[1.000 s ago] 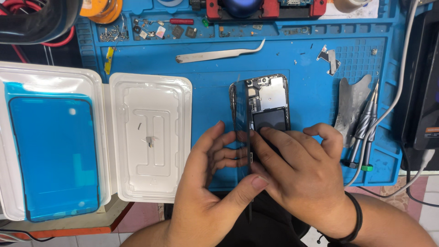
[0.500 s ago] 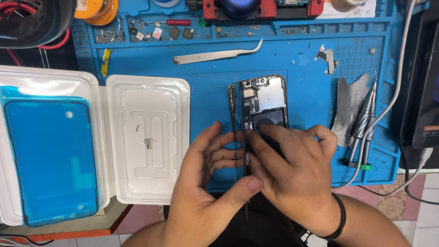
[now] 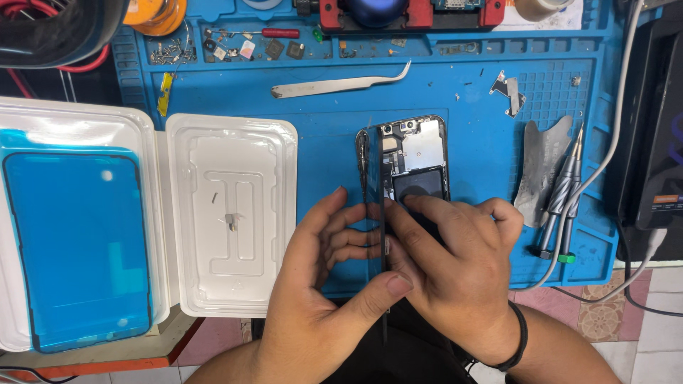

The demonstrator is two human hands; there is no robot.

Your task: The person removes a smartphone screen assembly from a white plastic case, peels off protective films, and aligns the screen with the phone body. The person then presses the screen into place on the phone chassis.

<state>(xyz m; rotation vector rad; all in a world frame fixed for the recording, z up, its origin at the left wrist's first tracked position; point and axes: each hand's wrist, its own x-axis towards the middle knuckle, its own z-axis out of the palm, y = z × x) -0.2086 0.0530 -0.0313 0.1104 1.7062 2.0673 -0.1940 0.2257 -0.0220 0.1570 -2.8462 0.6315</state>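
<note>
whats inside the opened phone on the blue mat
The opened phone shows a silver metal shield and small camera parts at its top end, with a dark round coil patch below them. The right hand and left hand cover its lower half, so nothing there can be seen.

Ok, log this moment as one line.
left hand: holds screen panel on edge | right hand: fingers on opened phone | surface: blue mat | nearby: tweezers

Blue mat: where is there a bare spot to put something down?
The blue mat is bare between the tweezers and the white tray, and between the opened phone and the metal pry tool. It is crowded along the top parts strip and around both hands.
</note>
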